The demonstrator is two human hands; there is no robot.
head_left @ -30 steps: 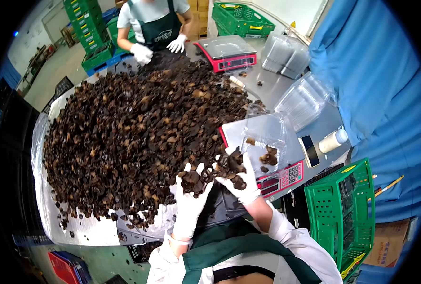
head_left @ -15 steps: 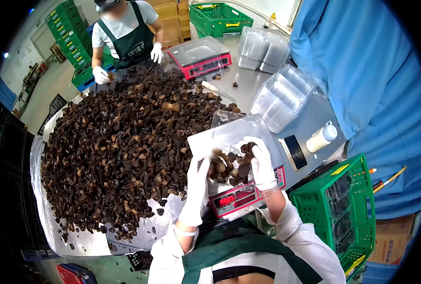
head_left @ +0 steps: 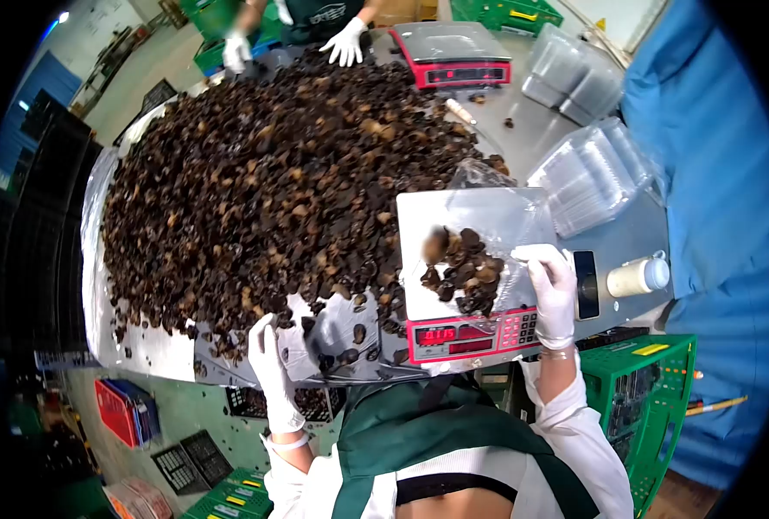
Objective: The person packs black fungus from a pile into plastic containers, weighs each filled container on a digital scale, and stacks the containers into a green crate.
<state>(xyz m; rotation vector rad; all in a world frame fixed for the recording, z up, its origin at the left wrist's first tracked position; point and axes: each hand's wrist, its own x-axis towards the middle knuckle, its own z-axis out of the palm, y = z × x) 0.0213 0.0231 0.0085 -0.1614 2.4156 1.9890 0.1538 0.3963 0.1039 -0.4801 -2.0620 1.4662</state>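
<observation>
Dark wood ear mushrooms form a big pile (head_left: 263,190) on the table. My left hand (head_left: 274,381), in a white glove, is at the pile's front edge, fingers stretched forward with nothing visible in them. A small heap of mushrooms (head_left: 469,275) lies in a clear plastic box (head_left: 523,208) on a red and white weighing scale (head_left: 408,251). My gloved right hand (head_left: 553,298) is at the box's right side, its fingers bent and closed on the clear plastic. The scale's red display is lit.
A co-worker's gloved hands (head_left: 346,43) are at the pile's far side. Another scale (head_left: 449,48) stands behind, near stacked clear boxes (head_left: 592,173). A phone (head_left: 586,285) and a bottle (head_left: 638,277) lie to the right. A green crate (head_left: 678,381) stands at lower right.
My left hand has left the box and moved left to the pile's front edge. The mushrooms now rest in the box, and the display reading has risen. The view has shifted.
</observation>
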